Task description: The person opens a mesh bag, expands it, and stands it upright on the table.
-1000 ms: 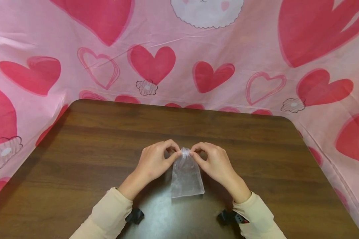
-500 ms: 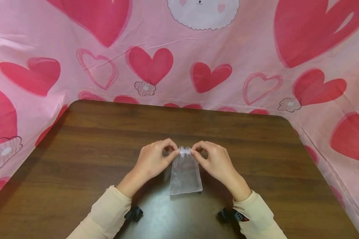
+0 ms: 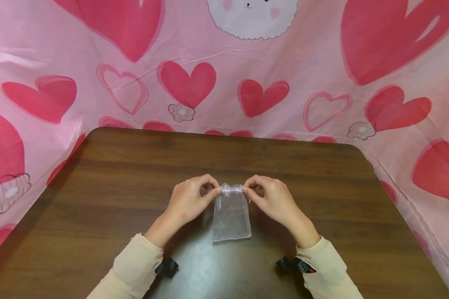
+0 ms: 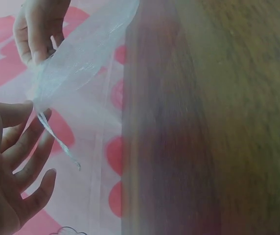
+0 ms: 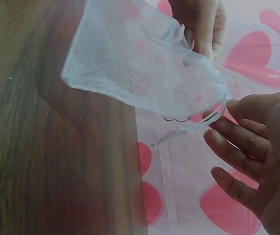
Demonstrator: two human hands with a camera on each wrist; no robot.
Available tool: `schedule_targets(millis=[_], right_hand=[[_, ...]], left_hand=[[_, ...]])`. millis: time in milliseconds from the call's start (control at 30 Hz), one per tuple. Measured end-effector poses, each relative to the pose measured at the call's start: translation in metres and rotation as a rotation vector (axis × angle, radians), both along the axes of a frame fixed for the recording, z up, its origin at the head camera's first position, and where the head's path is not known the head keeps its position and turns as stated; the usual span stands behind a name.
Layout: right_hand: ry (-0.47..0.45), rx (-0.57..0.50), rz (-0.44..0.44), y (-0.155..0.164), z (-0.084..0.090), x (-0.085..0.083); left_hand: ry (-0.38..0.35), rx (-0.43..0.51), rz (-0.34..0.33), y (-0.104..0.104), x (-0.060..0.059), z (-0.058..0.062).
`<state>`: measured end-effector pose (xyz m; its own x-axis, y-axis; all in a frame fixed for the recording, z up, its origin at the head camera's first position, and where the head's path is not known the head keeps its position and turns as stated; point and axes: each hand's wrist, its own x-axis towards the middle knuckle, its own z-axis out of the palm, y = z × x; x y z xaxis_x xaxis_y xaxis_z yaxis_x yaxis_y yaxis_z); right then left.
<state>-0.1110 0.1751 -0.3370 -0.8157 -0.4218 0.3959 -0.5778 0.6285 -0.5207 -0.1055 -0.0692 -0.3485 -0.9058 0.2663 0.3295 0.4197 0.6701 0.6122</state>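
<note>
A small sheer white organza drawstring bag hangs between my two hands, its gathered neck at the top and its flat bottom edge toward me. My left hand pinches the left side of the neck between thumb and index finger. On the other side, my right hand pinches the right end of the neck the same way. A white drawstring cord dangles below the left fingertips in the left wrist view. Another cord end trails from the right fingertips in the right wrist view. The bag looks flat and see-through.
A dark brown wooden table with rounded far corners lies under the hands. Behind it hangs a pink cloth printed with red hearts. Black wrist straps show below both sleeves.
Both hands have drawn slightly apart, and the bunched neck of the bag has spread wider between them. The pinch of each hand stays at the neck.
</note>
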Motion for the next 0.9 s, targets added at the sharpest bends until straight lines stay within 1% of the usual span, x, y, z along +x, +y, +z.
schedule_targets(millis=[167, 333, 567, 733, 900], right_hand=[[-0.004, 0.010, -0.015, 0.007, 0.004, 0.002], [-0.021, -0.002, -0.036, 0.011, 0.007, 0.004], [-0.032, -0.002, -0.040, 0.012, 0.007, 0.005], [-0.042, 0.006, -0.045, 0.012, 0.009, 0.004], [-0.043, 0.037, -0.030, 0.009, 0.008, 0.007]], left_hand=[[0.006, -0.002, -0.011, -0.001, 0.000, 0.002], [0.018, -0.005, 0.000, -0.005, 0.000, 0.004], [-0.010, -0.023, -0.005, -0.008, -0.002, 0.008], [-0.027, -0.055, -0.006, -0.010, -0.004, 0.013], [-0.033, -0.097, -0.008, -0.015, 0.002, 0.012]])
